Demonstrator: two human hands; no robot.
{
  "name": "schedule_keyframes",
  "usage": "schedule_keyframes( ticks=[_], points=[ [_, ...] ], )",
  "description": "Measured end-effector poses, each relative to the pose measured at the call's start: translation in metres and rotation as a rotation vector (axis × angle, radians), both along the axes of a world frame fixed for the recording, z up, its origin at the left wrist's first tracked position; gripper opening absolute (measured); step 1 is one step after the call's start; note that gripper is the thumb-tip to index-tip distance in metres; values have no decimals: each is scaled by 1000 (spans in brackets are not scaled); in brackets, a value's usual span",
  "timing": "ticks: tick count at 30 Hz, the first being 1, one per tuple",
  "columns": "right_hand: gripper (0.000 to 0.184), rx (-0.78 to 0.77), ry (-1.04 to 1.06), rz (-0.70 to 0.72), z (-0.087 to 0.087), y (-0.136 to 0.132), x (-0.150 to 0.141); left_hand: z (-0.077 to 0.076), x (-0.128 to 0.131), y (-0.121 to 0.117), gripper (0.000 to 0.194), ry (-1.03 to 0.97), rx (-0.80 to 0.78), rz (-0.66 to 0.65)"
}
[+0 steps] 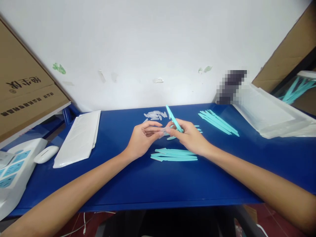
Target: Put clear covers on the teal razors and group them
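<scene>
My left hand [141,140] pinches a small clear plastic cap [163,130] between thumb and fingers. The fingertips of my right hand [192,137] meet the cap's other side. A turquoise eyebrow razor [173,118] also sits in my right hand, tilted up and away to the left; its blade is too small to make out. Just beyond my hands lies a loose pile of clear caps [155,115]. Several turquoise razors [176,157] lie nearer to me, below my hands. More of them are partly hidden behind my right hand.
Another group of turquoise razors [218,123] lies to the right on the blue table [138,187]. Clear plastic bags [269,112] stand at the far right. On the left are a white packet [77,140], a white earbud case [46,154], a power strip [22,168] and a cardboard box [27,75].
</scene>
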State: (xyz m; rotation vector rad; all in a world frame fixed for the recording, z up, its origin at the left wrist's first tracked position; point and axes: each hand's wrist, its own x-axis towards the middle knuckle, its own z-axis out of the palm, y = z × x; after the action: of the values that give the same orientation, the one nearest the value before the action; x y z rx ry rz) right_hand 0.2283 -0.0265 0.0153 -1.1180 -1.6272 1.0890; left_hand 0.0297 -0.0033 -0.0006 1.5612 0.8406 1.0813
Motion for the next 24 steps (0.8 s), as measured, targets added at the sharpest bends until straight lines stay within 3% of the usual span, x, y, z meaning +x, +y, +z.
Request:
schedule_keyframes(
  ticks=[7, 11, 14, 18, 24],
  points=[
    [34, -29, 110, 56, -5, 2, 1, -2, 1, 1, 43, -13, 75, 20],
    [37, -238, 306, 91, -6, 5, 3, 2, -2, 0, 32, -15, 162, 17],
    [36, -404, 409, 170, -4, 5, 6, 6, -6, -2, 28, 125, 288, -50],
    [34, -540, 433, 255, -1, 5, 10, 8, -9, -9, 33, 267, 491, -108],
    [28, -630, 383, 389, -2, 6, 13, 6, -11, -14, 19, 298, 690, -89]
  ],
)
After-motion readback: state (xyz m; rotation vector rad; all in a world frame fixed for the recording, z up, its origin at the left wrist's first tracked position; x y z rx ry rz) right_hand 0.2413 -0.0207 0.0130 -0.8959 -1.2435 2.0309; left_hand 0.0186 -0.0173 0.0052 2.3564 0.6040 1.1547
